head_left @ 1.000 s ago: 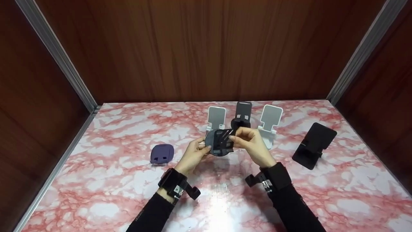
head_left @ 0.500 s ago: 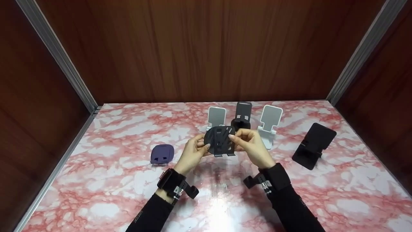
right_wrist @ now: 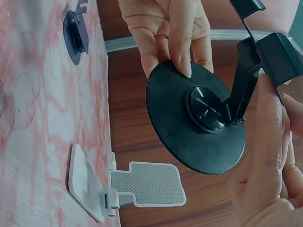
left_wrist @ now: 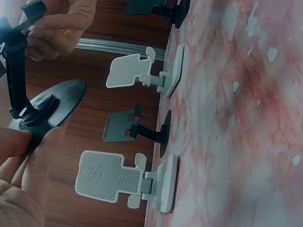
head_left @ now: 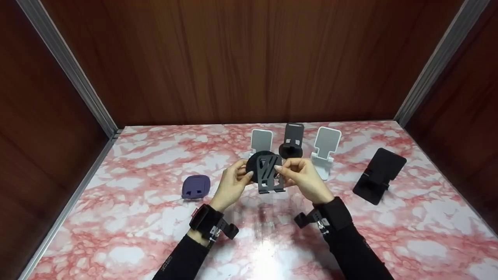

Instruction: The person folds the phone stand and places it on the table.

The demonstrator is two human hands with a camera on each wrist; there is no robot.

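A black folding phone stand (head_left: 269,171) is held up above the table by both hands in the head view. My left hand (head_left: 232,182) pinches the edge of its round base (right_wrist: 173,118), thumb on one face and fingers behind. The right hand (head_left: 305,179) pinches the side of the slotted phone plate (head_left: 264,186), which has two small lips along its lower edge. A hinged arm (left_wrist: 17,78) joins base and plate, best seen in the wrist views, and stands out at an angle from the disc.
Behind the hands stand a white phone stand (head_left: 262,139), a dark grey one (head_left: 294,133) and another white one (head_left: 327,139). A purple stand (head_left: 197,184) lies left, a larger black stand (head_left: 386,167) right. Wood-look panels (head_left: 249,62) enclose the marbled table (head_left: 128,217).
The held stand has been tilted and unfolded: its slotted plate now hangs lower and apart from the disc, which shows behind it. Both hands stay in nearly the same place.
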